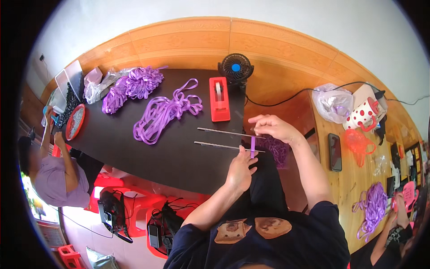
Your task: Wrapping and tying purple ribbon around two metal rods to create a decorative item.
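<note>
Two thin metal rods, an upper rod (224, 132) and a lower rod (217, 145), lie roughly parallel in front of me, their right ends by my hands. A short strip of purple ribbon (253, 145) spans them near those ends. My left hand (241, 172) is closed at the lower rod, fingertips against the ribbon's lower end. Beside the upper rod's end, my right hand (277, 129) has curled fingers, thumb and fingertips close together; what they pinch is too small to tell. A loose bundle of purple ribbon (163, 114) lies on the dark table (179, 166).
A red tape dispenser (220, 101) and a small black fan (236, 68) stand at the back. Another ribbon heap (143, 83) and a red tray (76, 121) sit left, near a co-worker (62, 175). A phone (334, 152) and dotted mug (360, 115) occupy the wooden table (345, 197).
</note>
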Demonstrator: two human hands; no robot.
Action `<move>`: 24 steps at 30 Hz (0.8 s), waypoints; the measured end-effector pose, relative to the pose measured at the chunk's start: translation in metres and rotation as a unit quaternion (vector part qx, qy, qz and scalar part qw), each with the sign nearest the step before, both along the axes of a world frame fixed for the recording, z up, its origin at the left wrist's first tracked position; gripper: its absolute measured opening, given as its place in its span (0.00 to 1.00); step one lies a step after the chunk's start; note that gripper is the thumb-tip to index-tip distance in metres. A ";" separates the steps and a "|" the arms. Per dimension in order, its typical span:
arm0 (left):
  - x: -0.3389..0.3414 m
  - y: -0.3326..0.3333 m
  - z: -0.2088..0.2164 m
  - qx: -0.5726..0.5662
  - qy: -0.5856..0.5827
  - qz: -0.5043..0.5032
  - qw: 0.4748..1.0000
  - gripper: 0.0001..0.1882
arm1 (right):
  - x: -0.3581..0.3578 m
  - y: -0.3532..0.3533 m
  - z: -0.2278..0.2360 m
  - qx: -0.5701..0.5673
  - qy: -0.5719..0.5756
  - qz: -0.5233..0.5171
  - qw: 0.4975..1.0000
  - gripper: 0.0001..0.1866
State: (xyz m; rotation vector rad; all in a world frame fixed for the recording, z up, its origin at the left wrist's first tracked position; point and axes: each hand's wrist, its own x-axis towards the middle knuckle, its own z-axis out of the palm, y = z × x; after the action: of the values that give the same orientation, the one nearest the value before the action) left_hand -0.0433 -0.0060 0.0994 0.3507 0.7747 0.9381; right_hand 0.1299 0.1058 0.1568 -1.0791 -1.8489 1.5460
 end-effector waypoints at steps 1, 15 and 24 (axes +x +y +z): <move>0.000 0.000 0.006 -0.009 0.015 -0.001 1.000 0.38 | 0.003 -0.004 0.002 -0.006 -0.021 0.031 0.999 0.06; -0.001 -0.002 -0.002 -0.002 0.005 0.003 1.000 0.33 | 0.007 -0.007 -0.034 0.110 -0.123 0.088 0.982 0.05; -0.002 -0.003 -0.006 0.001 -0.016 0.016 1.000 0.28 | 0.003 -0.005 -0.037 0.127 -0.182 0.070 0.973 0.06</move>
State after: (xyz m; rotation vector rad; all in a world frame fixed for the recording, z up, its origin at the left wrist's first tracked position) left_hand -0.0451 -0.0089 0.0939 0.3254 0.7527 0.9728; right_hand 0.1328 0.1005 0.1197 -1.1907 -2.3402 1.1942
